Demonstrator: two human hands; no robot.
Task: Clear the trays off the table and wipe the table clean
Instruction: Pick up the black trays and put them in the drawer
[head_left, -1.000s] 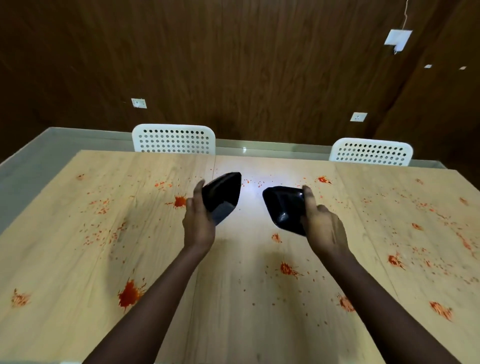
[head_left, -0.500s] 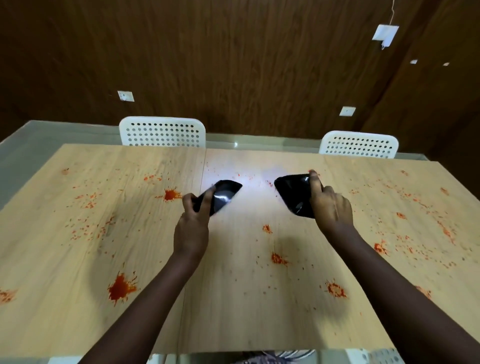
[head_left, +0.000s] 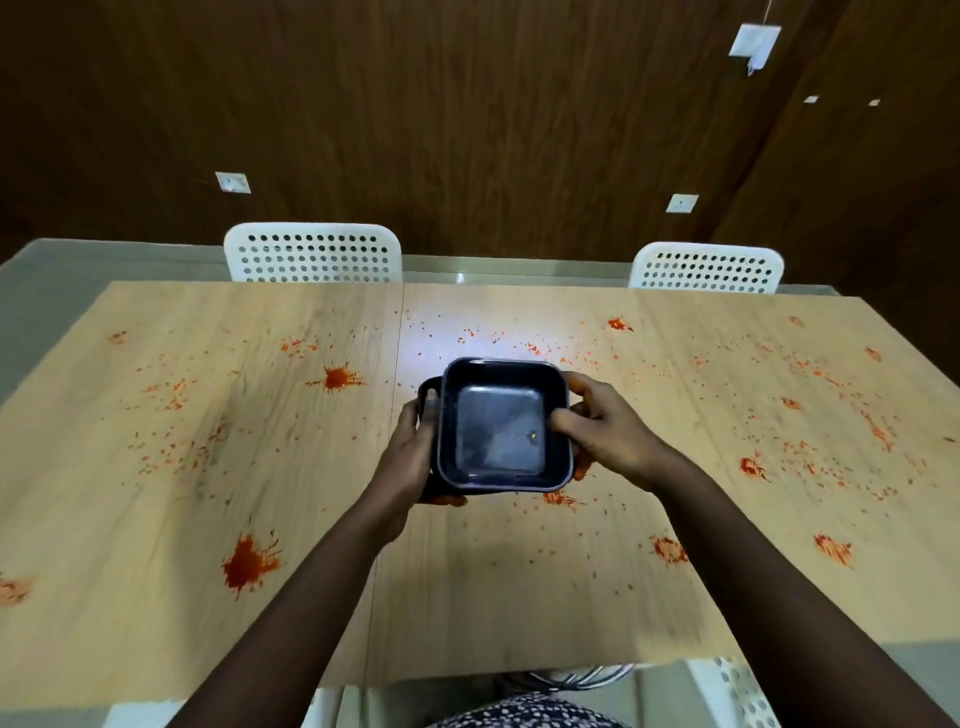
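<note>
A light wood-grain table is seen from above, its top formed of panels joined along a straight seam left of centre. The surface is marked throughout by red-orange splatters: a large blot near the left front, a smaller starburst left of the seam, scattered specks across the far middle, and a dense spray of flecks over the right half. A bright reflection of light is noted on the far middle of the top. Above the middle of the table, a black square tray is held with its open side up; a second black tray is seen beneath it, only its rim showing at the left. The left hand is curled around the left edge of the stack, its thumb laid on the lower tray's rim. The right hand grips the right wall of the upper tray, thumb inside and fingers wrapped outside. Whether the stack touches the table cannot be told. Beyond the far edge, two white perforated chair backs are set against a pale floor strip. The room is enclosed by dark wood-panelled walls, on which two white socket plates and a white fitting at upper right are mounted.
</note>
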